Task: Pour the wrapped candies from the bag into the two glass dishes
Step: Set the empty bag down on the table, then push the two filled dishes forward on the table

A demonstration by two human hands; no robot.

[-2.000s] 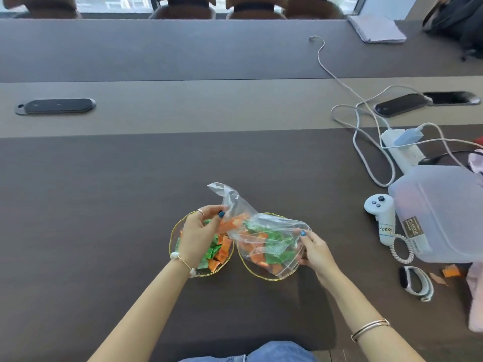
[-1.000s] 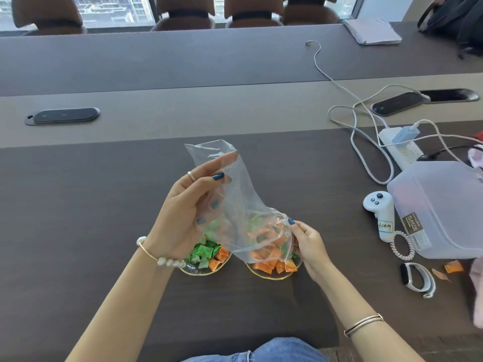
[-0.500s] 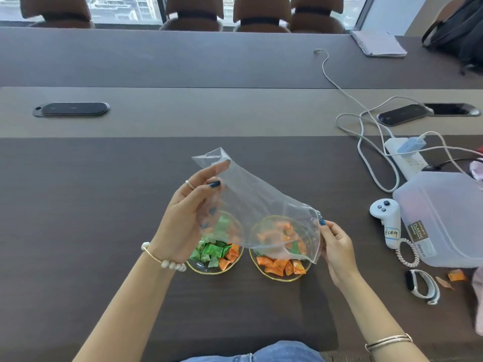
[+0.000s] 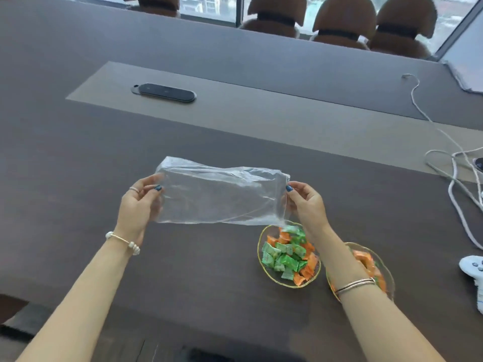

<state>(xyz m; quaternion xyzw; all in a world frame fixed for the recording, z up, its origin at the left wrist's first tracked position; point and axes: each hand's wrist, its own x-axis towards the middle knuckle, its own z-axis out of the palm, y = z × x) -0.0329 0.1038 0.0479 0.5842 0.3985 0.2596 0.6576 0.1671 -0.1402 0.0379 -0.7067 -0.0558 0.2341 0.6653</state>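
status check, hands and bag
Left hand and right hand pinch bag, stretched flat, empty. Candies in both dishes. Nothing obstructing.

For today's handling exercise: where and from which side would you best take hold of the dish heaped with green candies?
Probably grip the gold rim of the left glass dish on its near-left edge, coming from the left side. The dish is shallow and heaped with candies, and the right forearm crosses just to its right, so that side is crowded.

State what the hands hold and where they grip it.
Both hold the empty clear bag: left hand pinches its left end, right hand its right end.
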